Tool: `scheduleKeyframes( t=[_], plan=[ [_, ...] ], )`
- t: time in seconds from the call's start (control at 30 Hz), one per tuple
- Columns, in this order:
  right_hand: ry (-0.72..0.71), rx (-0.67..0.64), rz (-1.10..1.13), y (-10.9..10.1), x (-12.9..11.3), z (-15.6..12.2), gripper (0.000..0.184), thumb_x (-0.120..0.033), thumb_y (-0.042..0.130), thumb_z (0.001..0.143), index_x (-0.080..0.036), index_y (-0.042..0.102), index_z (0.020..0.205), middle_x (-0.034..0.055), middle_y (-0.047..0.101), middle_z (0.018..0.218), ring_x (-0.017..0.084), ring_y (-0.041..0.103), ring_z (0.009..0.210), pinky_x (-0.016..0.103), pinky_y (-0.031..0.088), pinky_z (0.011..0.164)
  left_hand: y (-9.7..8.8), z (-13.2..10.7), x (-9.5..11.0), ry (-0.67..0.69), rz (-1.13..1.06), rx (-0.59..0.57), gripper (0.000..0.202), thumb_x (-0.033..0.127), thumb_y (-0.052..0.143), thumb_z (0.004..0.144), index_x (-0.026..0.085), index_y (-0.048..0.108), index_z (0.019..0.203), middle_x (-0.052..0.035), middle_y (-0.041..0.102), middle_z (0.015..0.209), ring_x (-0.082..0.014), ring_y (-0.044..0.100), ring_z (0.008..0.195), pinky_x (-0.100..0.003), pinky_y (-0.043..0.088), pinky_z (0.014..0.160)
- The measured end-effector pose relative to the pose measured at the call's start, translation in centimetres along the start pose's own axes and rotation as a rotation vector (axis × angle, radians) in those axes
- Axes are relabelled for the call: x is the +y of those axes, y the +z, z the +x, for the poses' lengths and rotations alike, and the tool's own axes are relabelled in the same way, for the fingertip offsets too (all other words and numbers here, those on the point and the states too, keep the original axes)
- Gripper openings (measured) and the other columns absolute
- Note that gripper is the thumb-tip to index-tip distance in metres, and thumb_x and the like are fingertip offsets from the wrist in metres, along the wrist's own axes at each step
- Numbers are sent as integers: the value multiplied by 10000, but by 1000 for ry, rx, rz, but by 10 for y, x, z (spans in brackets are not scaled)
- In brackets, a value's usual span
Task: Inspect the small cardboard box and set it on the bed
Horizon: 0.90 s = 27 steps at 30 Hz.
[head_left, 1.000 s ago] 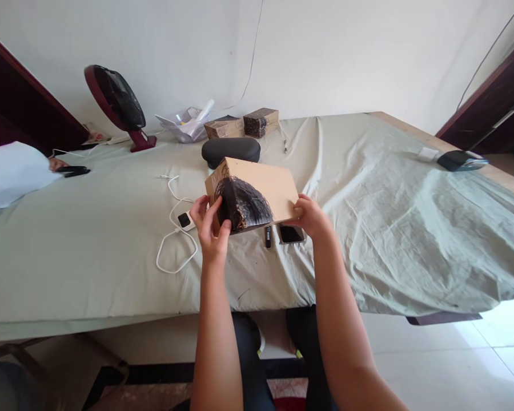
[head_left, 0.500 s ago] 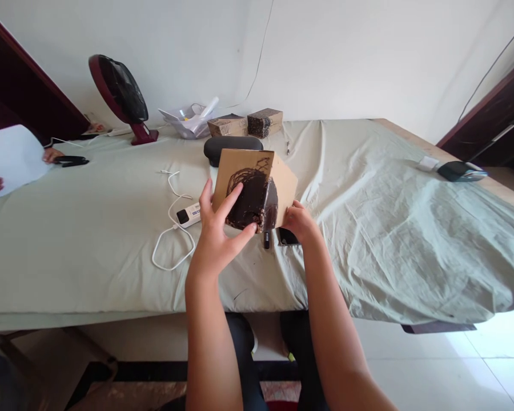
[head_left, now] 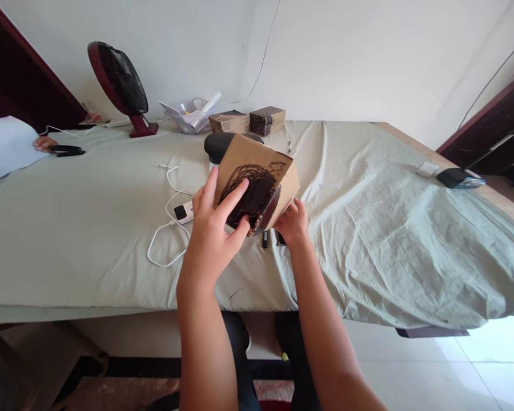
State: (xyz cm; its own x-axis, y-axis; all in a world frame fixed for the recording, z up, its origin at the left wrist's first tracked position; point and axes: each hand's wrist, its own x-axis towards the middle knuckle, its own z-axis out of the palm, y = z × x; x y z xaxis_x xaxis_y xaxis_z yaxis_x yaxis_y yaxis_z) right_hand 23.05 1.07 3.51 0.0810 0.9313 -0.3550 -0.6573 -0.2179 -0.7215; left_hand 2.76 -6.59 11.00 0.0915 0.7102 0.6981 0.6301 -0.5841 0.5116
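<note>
I hold a brown cardboard box (head_left: 261,171) with black scribbled marking above the table's near edge. My left hand (head_left: 214,228) grips its left side, fingers spread across the blackened face. My right hand (head_left: 292,222) supports the box from below at its right corner, fingers curled under it. The box is tilted, one corner pointing down. Under it on the cloth lie a black marker (head_left: 264,240) and a dark phone (head_left: 280,238), mostly hidden.
A grey-green cloth (head_left: 389,217) covers the table. On it lie a white cable with adapter (head_left: 177,214), a black cushion (head_left: 216,145), two more boxes (head_left: 246,121), a red fan (head_left: 120,85) and a plastic bag (head_left: 188,117). Another person's hands hold paper (head_left: 4,151) at far left.
I have turned the box in my hands, from flat and wide to standing on a corner. My left hand moved onto its blackened face and my right hand slid beneath it.
</note>
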Motion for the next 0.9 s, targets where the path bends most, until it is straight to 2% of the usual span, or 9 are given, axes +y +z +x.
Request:
scheduleKeyframes(
  t=[0.23,0.43,0.53,0.63,0.73,0.83,0.9],
  plan=[
    [-4,4,22,4,8,0,344,-618,577,884,-278,564,937,-43,592,771,175,549,644,297,477,613,-6,2,5,8,-38,6,608,161,737,883,369,716,1454,-37,427,1739,-436,371,1622,-693,283,1354],
    [-2,-10,25,6,15,1,355,-626,557,892,-278,578,956,-35,600,763,176,573,643,294,484,605,-7,2,10,16,-15,1,574,158,710,893,356,731,1432,-16,405,1759,-413,381,1619,-682,312,1351],
    [2,11,-3,11,20,0,394,-664,587,864,-282,555,955,-40,576,748,171,560,615,299,489,595,-6,4,11,16,-30,39,532,163,697,905,341,746,1404,-23,428,1744,-406,368,1630,-682,291,1362],
    [36,11,18,19,23,-5,345,-618,565,890,-294,565,1007,-41,599,780,174,573,620,300,492,603,-4,5,10,20,-23,90,530,168,690,913,342,740,1410,-9,396,1761,-396,304,1667,-668,219,1392],
    [100,-9,37,26,28,-9,306,-562,480,953,-278,583,1004,-31,610,778,169,577,621,290,493,612,-5,3,6,-10,-22,102,536,208,714,920,363,722,1434,36,271,1817,-410,170,1711,-655,125,1414],
    [200,-54,-90,31,34,-11,341,-544,450,990,-240,601,952,-15,590,724,160,570,602,274,493,609,-7,0,-2,-89,-12,156,427,281,728,951,366,757,1368,75,192,1835,-440,51,1722,-664,34,1416],
    [236,-91,-239,31,38,-11,309,-516,541,975,-219,623,955,2,626,740,162,604,628,271,513,622,-7,-2,-11,-138,11,195,408,323,771,934,354,766,1341,63,189,1833,-468,30,1711,-696,21,1404]
  ],
)
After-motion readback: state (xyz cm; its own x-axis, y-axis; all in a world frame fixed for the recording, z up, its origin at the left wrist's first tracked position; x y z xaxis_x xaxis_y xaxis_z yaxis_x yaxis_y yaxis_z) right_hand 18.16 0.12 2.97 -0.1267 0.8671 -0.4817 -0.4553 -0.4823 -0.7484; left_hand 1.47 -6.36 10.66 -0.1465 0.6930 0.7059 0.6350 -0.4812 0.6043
